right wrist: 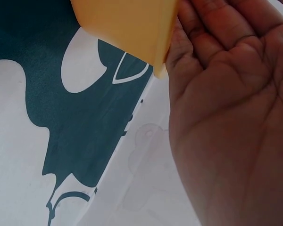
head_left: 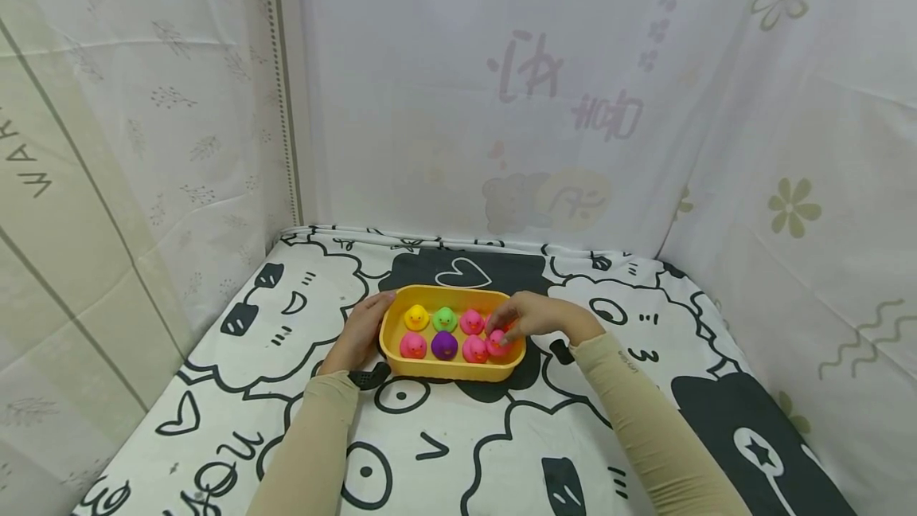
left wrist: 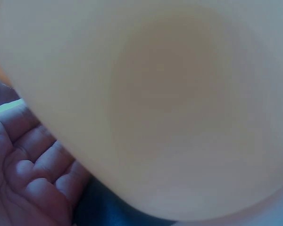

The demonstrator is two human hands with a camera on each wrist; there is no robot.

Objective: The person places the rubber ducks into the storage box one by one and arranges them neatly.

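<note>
A yellow plastic tray [head_left: 447,371] stands on the cloth with several rubber ducks in it. My left hand [head_left: 364,330] holds the tray's left end, its fingertips at the back left rim; in the left wrist view the tray's pale wall hides part of the fingers. My right hand [head_left: 533,314] reaches over the right end, thumb and fingers pinching a pink rubber duck [head_left: 497,343]. Beside it sits another pink duck [head_left: 474,349], with a pink duck [head_left: 471,322] behind. Further left are a purple duck [head_left: 444,346], a green duck [head_left: 444,319] and a yellow duck [head_left: 416,318].
Another pink duck [head_left: 413,345] sits at the tray's front left. A black-and-white printed cloth [head_left: 444,452] covers the table. Pale patterned curtains [head_left: 430,102] hang behind and at both sides. A black wrist strap [head_left: 370,377] lies by my left wrist.
</note>
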